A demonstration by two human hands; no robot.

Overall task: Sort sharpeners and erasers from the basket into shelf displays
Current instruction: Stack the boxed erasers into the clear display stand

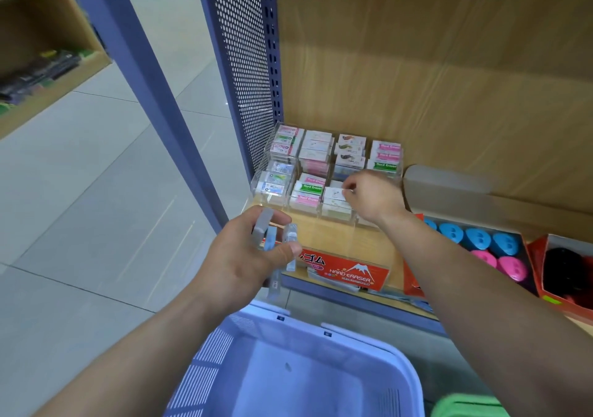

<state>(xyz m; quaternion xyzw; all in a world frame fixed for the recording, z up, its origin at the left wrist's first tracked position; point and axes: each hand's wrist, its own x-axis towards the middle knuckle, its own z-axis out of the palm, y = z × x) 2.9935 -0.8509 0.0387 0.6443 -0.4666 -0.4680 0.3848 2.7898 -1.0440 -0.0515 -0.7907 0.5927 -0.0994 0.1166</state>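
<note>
Wrapped erasers (309,188) stacked in clear display (269,172), blue–pink sharpeners (478,238) boxed, lilac basket (369,343) below

Pale-blue slatted basket (316,330), red label (345,270)

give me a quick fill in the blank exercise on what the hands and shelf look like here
1. The right hand places an eraser into the clear acrylic ____ on the shelf.
2. The left hand holds several erasers in its grip above the ____ basket.
3. The red label at the shelf front reads "Hard ____".
4. Right of the display sit blue and ____ sharpeners.

Missing words: display; blue; Eraser; pink
</note>
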